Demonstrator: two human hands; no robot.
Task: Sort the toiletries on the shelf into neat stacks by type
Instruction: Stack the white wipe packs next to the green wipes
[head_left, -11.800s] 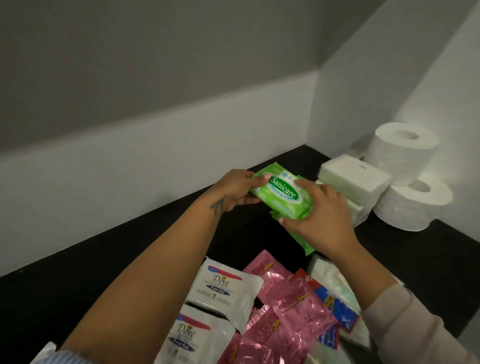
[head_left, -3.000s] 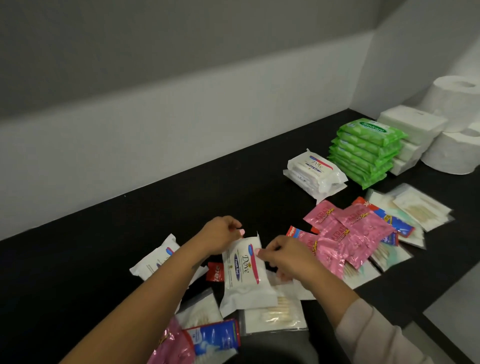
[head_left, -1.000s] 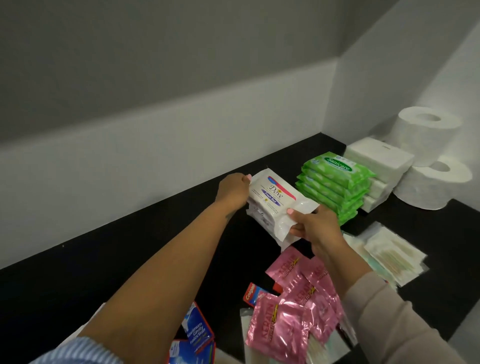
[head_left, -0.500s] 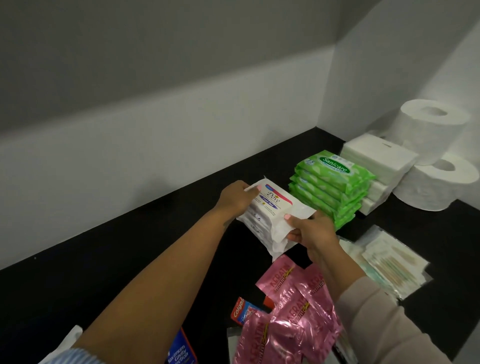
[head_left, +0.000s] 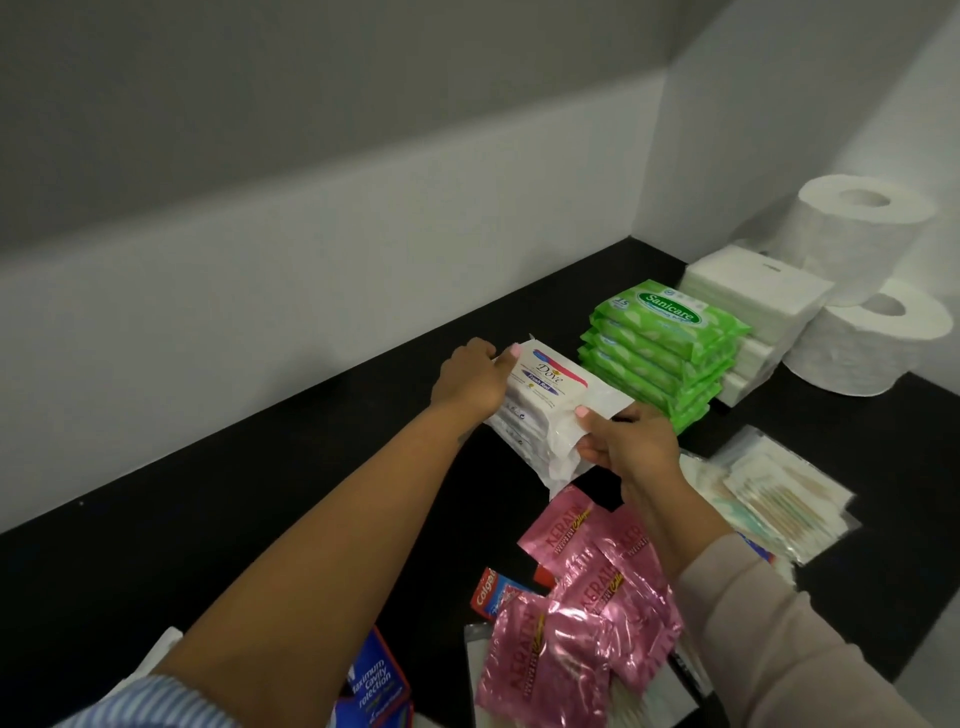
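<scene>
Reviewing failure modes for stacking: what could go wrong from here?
1. The Dove stack is soft and leans toward the person; both the left hand and right hand grip it, so it may slump on release.
2. It sits close beside the green wipes stack, so squaring it could nudge those.
3. Loose pink sachets lie under the right forearm and could get dragged on withdrawal.

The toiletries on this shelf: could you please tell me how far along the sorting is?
Done: the green Sanicare packs sit in one neat stack beside the white tissue packs and toilet rolls. In hand: the left hand and right hand grip the Dove stack at its two ends. Left: the pink Keratin sachets, Colgate packets and cotton-swab packs lie loose.
</scene>
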